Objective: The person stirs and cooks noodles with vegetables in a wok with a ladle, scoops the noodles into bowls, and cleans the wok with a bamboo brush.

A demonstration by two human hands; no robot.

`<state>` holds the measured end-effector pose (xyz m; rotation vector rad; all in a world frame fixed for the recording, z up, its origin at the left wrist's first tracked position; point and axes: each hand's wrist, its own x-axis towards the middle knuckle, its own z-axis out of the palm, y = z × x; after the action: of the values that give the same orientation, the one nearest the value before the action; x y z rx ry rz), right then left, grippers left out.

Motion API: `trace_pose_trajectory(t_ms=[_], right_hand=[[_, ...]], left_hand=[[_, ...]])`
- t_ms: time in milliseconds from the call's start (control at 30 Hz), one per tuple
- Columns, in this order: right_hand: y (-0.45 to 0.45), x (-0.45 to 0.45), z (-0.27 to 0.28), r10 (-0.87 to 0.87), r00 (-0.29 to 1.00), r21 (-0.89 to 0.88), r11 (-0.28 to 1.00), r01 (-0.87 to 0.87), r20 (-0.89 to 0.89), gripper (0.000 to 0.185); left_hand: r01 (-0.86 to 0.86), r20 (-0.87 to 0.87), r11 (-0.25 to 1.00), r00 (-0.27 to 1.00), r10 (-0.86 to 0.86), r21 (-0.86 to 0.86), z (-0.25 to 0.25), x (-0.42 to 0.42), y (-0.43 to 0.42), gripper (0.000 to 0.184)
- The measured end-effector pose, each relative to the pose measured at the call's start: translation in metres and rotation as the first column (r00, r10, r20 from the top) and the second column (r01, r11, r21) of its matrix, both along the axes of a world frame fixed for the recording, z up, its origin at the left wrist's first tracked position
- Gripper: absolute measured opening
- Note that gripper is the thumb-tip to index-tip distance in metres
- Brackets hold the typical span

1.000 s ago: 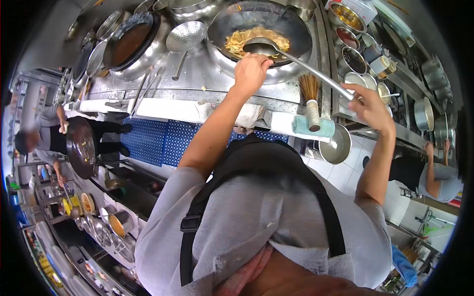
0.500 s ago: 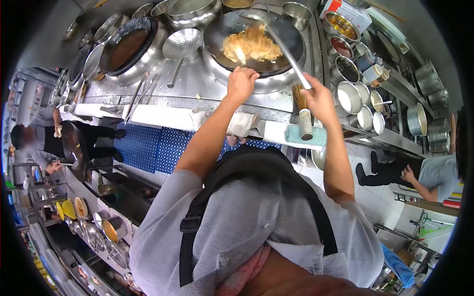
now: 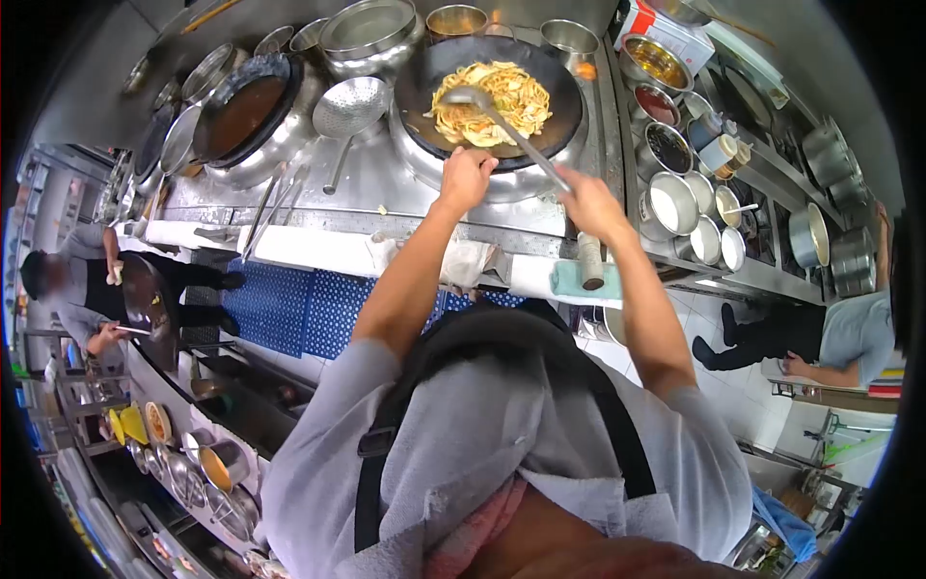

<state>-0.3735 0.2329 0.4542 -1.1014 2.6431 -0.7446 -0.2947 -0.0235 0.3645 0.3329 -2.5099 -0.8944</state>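
My left hand [image 3: 467,178] is closed at the near rim of a dark wok [image 3: 567,114], where the grip itself is partly hidden. Sliced yellowish food that looks like noodles [image 3: 511,95] lies in the wok. A long metal ladle [image 3: 521,141] slants over it, its bowl resting on the left part of the food. Around the ladle's handle end my right hand [image 3: 590,203] is closed. Just below this hand a brush [image 3: 590,262] lies by a folded green cloth [image 3: 569,280].
A perforated strainer [image 3: 349,108] and a second wok with dark liquid [image 3: 241,118] are on the left. Sauce pots [image 3: 667,205] line the right side. One person [image 3: 87,280] holds a wok at far left; another person [image 3: 849,338] is at far right.
The ladle's bowl has come down from the wok's far side onto the food. My right hand has moved left and nearer the wok since the first frame. The food has been tossed and has settled.
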Motion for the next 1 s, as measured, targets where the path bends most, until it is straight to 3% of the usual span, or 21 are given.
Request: trace_pose_trajectory(t_ms=[67, 233, 267, 300, 367, 400, 433, 500, 567, 633, 700, 733, 833, 933, 967, 1000], right_hand=[[0.041, 0.015, 0.025, 0.051, 0.995, 0.017, 0.998, -0.053, 0.082, 0.052], [-0.012, -0.005, -0.007, -0.043, 0.999, -0.006, 0.999, 0.043, 0.031, 0.053], [-0.011, -0.004, -0.017, 0.021, 1.0, -0.038, 0.999, -0.021, 0.005, 0.052], [-0.013, 0.001, -0.012, 0.079, 0.997, -0.072, 0.994, -0.081, -0.024, 0.051], [0.019, 0.017, 0.036, 0.082, 0.988, 0.025, 0.996, -0.086, 0.127, 0.051], [0.039, 0.028, 0.052, 0.083, 0.974, 0.076, 0.992, -0.101, 0.211, 0.051], [0.06, 0.024, 0.042, 0.15, 0.984, -0.021, 0.989, -0.149, 0.093, 0.052], [0.063, 0.034, 0.078, -0.001, 0.969, 0.144, 0.989, -0.035, 0.249, 0.053], [0.062, 0.018, 0.049, 0.034, 0.994, 0.009, 0.999, -0.035, 0.102, 0.052], [0.056, 0.023, 0.068, 0.001, 0.997, -0.003, 1.0, -0.001, 0.079, 0.051], [0.061, 0.025, 0.071, 0.018, 0.993, -0.083, 0.997, -0.009, 0.117, 0.049], [0.084, 0.003, 0.042, 0.162, 0.987, -0.228, 0.961, -0.156, 0.011, 0.048], [0.126, 0.019, 0.124, -0.04, 0.831, 0.014, 0.999, 0.04, 0.555, 0.048], [0.133, 0.016, 0.113, -0.001, 0.818, -0.023, 1.0, 0.017, 0.575, 0.052], [0.12, 0.016, 0.106, -0.049, 0.827, 0.052, 0.998, 0.024, 0.559, 0.052], [0.111, 0.01, 0.068, -0.018, 0.902, 0.003, 1.0, 0.018, 0.432, 0.052]], left_hand=[[0.022, -0.034, 0.999, 0.999, -0.022, 0.023, -0.005, -0.003, -0.005, 0.019], [0.013, 0.018, 1.0, 1.0, -0.013, -0.022, -0.018, -0.008, -0.003, 0.018], [0.009, 0.109, 0.999, 0.994, -0.012, 0.033, -0.011, -0.01, -0.005, 0.019], [0.003, 0.08, 0.999, 0.997, -0.006, 0.041, 0.005, -0.004, 0.001, 0.02], [0.0, 0.017, 0.999, 1.0, 0.0, 0.052, 0.031, 0.007, 0.008, 0.021], [0.015, -0.014, 1.0, 1.0, -0.015, 0.022, 0.021, 0.001, 0.005, 0.021], [-0.024, -0.001, 1.0, 1.0, 0.024, 0.0, 0.016, -0.002, 0.007, 0.021], [-0.081, 0.043, 0.995, 0.996, 0.084, -0.06, 0.007, 0.002, 0.021, 0.02], [-0.076, -0.062, 0.989, 0.996, 0.069, -0.128, 0.013, 0.022, 0.039, 0.018], [-0.048, -0.207, 0.99, 0.978, 0.02, -0.135, 0.051, 0.067, 0.071, 0.016], [0.024, -0.1, 0.998, 0.995, -0.031, -0.064, 0.076, 0.112, 0.091, 0.015], [0.051, -0.046, 0.999, 0.998, -0.052, -0.017, 0.084, 0.125, 0.093, 0.014], [0.079, -0.189, 0.984, 0.976, -0.11, -0.161, 0.095, 0.083, 0.055, 0.014], [0.022, -0.211, 0.995, 0.977, -0.043, -0.097, 0.048, 0.034, 0.034, 0.015], [-0.009, -0.208, 0.995, 0.978, -0.011, -0.097, 0.035, 0.035, 0.039, 0.015], [-0.033, -0.202, 0.994, 0.979, 0.012, -0.1, 0.024, 0.042, 0.047, 0.015]])
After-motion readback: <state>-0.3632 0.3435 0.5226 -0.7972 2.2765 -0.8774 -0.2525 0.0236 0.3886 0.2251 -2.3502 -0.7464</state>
